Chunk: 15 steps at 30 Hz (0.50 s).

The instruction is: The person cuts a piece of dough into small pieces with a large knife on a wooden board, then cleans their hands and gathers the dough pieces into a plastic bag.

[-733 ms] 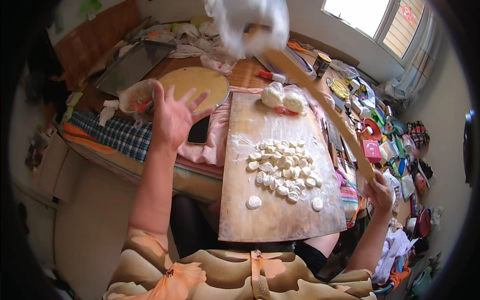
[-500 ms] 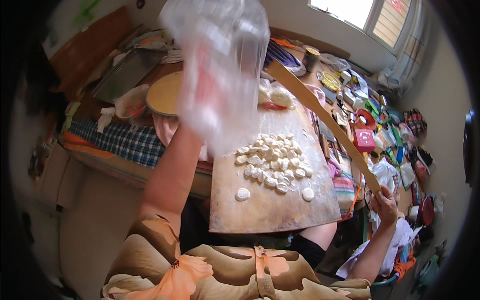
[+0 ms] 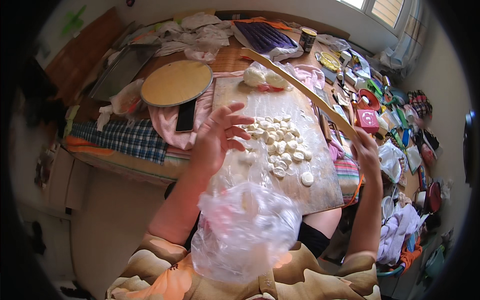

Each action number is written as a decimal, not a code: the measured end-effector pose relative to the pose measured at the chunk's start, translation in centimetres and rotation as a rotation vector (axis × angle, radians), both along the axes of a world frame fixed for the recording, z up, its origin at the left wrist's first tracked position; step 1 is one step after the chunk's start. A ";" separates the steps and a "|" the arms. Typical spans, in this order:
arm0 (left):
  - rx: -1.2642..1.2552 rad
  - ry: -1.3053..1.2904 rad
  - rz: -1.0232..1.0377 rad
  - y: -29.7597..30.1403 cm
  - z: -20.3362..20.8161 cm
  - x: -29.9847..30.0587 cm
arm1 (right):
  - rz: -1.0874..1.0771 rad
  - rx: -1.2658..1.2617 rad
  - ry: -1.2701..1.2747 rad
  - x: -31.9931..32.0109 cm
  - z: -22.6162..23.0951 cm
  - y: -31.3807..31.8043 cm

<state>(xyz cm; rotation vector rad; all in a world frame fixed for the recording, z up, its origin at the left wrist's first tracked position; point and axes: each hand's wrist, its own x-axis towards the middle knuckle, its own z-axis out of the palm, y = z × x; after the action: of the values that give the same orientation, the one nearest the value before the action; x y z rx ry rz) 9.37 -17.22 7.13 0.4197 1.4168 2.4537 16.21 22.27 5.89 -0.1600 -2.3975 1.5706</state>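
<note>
My left hand (image 3: 222, 131) is held above the left side of a floured wooden board (image 3: 320, 185), fingers spread and holding nothing. Just below it, a clear crumpled plastic bag (image 3: 245, 227) with a reddish patch hangs in front of my shirt and over the board's near edge. My right hand (image 3: 366, 149) grips the near end of a long flat wooden strip (image 3: 305, 91), which slants up and left across the board. Many small flattened dough pieces (image 3: 282, 145) lie heaped on the board; one piece (image 3: 307, 178) sits apart. The bag hides some pieces.
Bagged dough (image 3: 265, 77) rests at the board's far end. To the left are a round lid-like disc (image 3: 176, 84), a black phone (image 3: 186, 116) and a pink cloth (image 3: 167, 125). Crowded household items, among them a pink box (image 3: 367, 121), fill the right side.
The plastic bag has come down from high in front of me to near my lap, out of my left hand. My left hand has opened; my right hand and the strip have shifted up.
</note>
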 end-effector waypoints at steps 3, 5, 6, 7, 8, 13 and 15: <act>-0.025 0.021 0.227 -0.6 -2.5 0.2 | -0.053 0.522 0.152 -9.8 0.2 -4.9; -0.146 0.100 0.340 -1.0 -3.2 0.0 | -0.079 0.728 0.184 -16.0 0.7 -7.5; -0.197 0.139 0.396 -1.2 -3.7 -0.3 | -0.082 0.788 0.208 -18.9 0.3 -8.3; -0.152 0.124 0.450 -1.7 -3.9 -0.2 | -0.084 0.801 0.217 -21.3 0.0 -9.7; -0.139 0.126 0.465 -2.2 -4.4 -0.5 | -0.084 0.819 0.224 -23.2 0.0 -11.3; -0.215 0.117 0.497 -5.2 -6.2 -0.1 | -0.123 0.901 0.186 -29.0 1.1 -21.2; -0.216 0.112 0.462 -5.6 -7.0 0.1 | -0.123 0.935 0.194 -31.4 0.4 -22.4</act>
<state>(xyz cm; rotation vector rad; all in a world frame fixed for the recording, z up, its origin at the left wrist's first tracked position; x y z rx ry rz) 9.43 -22.82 0.09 0.1990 1.9913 2.6059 -15.21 -0.11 6.32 0.0357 -2.6123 0.2874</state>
